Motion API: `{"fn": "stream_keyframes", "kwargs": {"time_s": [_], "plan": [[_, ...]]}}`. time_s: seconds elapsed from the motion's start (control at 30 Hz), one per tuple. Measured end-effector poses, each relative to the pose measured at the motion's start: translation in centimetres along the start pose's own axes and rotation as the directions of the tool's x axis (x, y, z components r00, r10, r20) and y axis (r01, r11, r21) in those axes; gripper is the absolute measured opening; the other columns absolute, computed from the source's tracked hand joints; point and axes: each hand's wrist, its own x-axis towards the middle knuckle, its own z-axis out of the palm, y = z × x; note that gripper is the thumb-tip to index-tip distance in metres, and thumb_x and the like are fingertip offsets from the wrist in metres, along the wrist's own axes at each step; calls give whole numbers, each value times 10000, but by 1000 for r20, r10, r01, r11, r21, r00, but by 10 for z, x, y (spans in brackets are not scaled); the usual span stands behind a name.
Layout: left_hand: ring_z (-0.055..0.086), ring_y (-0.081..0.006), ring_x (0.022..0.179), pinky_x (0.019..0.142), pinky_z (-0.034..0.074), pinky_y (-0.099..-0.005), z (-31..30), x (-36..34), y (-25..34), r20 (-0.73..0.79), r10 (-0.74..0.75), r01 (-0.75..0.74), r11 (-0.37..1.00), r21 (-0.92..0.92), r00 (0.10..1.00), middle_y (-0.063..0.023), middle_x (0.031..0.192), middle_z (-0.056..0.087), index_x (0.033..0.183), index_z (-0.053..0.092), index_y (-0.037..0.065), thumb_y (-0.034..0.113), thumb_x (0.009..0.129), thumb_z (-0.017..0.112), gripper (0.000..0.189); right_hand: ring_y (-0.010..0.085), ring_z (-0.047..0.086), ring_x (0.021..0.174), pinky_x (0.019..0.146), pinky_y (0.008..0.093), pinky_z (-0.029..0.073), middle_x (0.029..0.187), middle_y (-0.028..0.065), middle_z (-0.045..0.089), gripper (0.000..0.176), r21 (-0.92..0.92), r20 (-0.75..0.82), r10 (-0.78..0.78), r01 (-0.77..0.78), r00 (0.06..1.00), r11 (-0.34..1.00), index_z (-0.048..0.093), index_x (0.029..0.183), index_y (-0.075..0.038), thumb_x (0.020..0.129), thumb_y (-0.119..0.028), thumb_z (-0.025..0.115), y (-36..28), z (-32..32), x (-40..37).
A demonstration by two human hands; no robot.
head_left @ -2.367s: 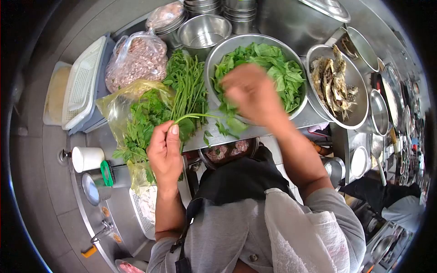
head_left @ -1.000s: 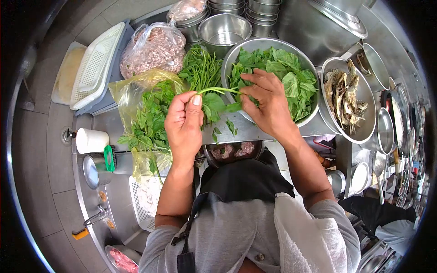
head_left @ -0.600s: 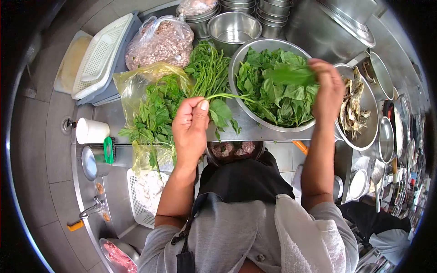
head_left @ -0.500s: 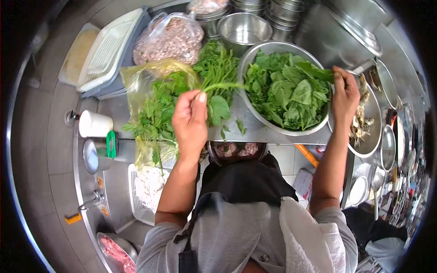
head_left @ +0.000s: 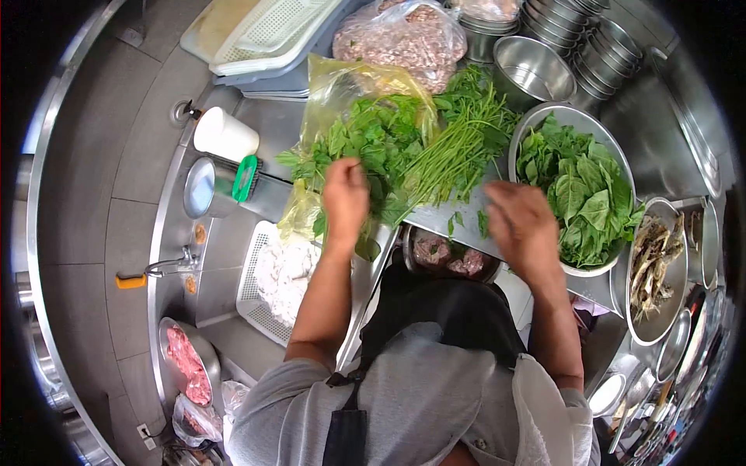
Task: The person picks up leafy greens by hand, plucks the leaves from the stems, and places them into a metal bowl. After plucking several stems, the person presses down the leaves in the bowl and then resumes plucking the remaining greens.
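My left hand (head_left: 346, 203) is closed at the edge of the leafy greens (head_left: 377, 136), which lie on and around an open yellow plastic bag (head_left: 326, 89). Dark leaves of a stem show beside its fingers, partly hidden. My right hand (head_left: 525, 227), somewhat blurred, hovers over the counter edge with its fingers apart and nothing visible in them. Between the hands lies a pile of bare green stems (head_left: 458, 159). A steel bowl (head_left: 629, 175) full of picked leaves (head_left: 579, 190) stands to the right of my right hand.
Behind are a bag of minced meat (head_left: 404, 43) and steel pots (head_left: 535, 70). On the left stand a white cup (head_left: 225, 133), a green brush (head_left: 245, 179) and a sink with a white basket (head_left: 250, 291). A bowl of dried fish (head_left: 653, 268) is at right.
The view has shifted, so the counter appears farther right. My right hand has left the leaf bowl and let go of the leaf. My left hand has moved down to the greens.
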Motion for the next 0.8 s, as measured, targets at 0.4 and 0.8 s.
{"fn": "stream_keyframes", "kwargs": {"time_s": [0.4, 0.8], "plan": [[604, -291, 899, 813, 482, -362, -37, 49, -4, -81, 191, -174, 968, 180, 978, -146, 966, 624, 983, 675, 8, 65, 844, 690, 151, 332, 406, 1342, 1074, 503, 334, 1412, 138, 501, 451, -203, 407, -99, 195, 908, 960, 588, 1293, -72, 848, -143, 589, 37, 156, -5], [591, -226, 799, 742, 475, -324, -26, 65, 83, -86, 231, -243, 953, -178, 969, -110, 866, 655, 978, 662, -6, 58, 861, 698, 138, 343, 562, 1086, 941, 422, 452, 1184, 132, 616, 375, 60, -51, -73, 76, 996, 995, 614, 1179, -45, 814, -113, 664, -2, 44, 77]]}}
